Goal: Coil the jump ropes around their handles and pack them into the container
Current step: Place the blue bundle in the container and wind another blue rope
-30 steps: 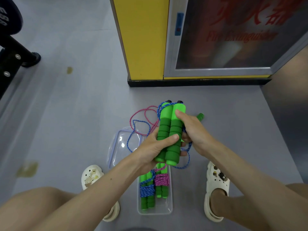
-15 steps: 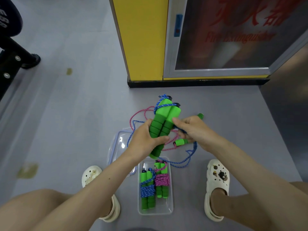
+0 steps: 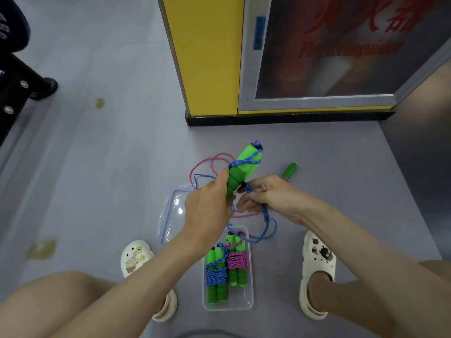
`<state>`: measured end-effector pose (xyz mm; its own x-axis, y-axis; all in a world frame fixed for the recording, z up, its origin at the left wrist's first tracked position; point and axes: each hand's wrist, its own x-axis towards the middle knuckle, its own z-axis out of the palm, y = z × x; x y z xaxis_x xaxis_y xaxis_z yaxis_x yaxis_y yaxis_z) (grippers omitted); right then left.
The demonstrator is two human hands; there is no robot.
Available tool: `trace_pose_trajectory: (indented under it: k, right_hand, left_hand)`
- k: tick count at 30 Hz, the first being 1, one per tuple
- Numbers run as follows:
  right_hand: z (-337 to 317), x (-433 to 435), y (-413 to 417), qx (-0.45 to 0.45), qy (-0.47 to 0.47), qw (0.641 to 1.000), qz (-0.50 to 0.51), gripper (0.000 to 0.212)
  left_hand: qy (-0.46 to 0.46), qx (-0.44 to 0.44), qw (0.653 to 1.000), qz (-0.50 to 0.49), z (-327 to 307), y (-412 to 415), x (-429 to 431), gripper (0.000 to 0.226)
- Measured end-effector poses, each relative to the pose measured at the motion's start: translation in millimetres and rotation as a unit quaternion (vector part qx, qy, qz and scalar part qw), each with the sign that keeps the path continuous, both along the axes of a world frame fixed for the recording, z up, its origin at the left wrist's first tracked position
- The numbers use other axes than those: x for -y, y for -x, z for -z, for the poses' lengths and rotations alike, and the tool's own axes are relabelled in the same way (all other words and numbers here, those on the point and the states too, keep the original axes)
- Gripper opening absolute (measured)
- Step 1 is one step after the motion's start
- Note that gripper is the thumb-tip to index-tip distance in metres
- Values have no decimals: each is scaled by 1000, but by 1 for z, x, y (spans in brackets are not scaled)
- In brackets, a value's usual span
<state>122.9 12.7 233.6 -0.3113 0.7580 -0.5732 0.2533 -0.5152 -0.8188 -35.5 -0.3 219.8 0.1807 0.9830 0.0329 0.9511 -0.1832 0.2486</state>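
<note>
Left hand (image 3: 207, 208): wrapped round the paired green handles (image 3: 240, 172), tilting them up for winding.
Right hand (image 3: 271, 195): pinches the blue rope (image 3: 268, 224), keeping it taut.
Container (image 3: 251, 298): on the floor (image 3: 97, 191) below the hands, holding two coiled bundles (image 3: 216, 274).
Pink rope (image 3: 210, 163): loose behind, probably next.

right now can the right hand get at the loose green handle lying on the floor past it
Probably yes: the loose green handle lies just beyond the right hand, nothing between, though that hand is pinching the blue rope.
</note>
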Motion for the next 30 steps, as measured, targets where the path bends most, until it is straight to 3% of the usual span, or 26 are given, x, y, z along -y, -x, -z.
trace_pose_trajectory:
  k: [6,13,15,18,21,24,26,28,30]
  right_hand:
    - [-2,5,1,-91,46,994,37,23]
    - [-5,6,3,-222,75,967,97,24]
    - [-5,6,5,-221,62,968,101,13]
    - [0,1,6,-135,38,978,156,43]
    - [6,-1,6,-71,14,978,196,41]
    - [7,-3,4,-48,26,970,238,34]
    - [5,-6,1,-37,28,968,245,35]
    - [6,-5,1,-22,24,977,211,35]
    - [5,-1,2,-26,28,984,172,33]
  left_hand:
    - [-68,-97,993,22,6,-5,-1,78]
    - [-160,-147,975,46,6,-9,0,64]
    - [-185,-145,971,52,10,-11,1,60]
    - [-193,-130,970,73,18,-13,3,67]
    - [-155,-78,980,93,26,-13,2,79]
    - [-95,1,990,99,22,-12,2,65]
    - [-2,102,991,85,10,-10,-1,60]
    - [107,213,971,38,2,-7,-5,44]
    - [156,316,935,-40,-3,-4,-12,30]
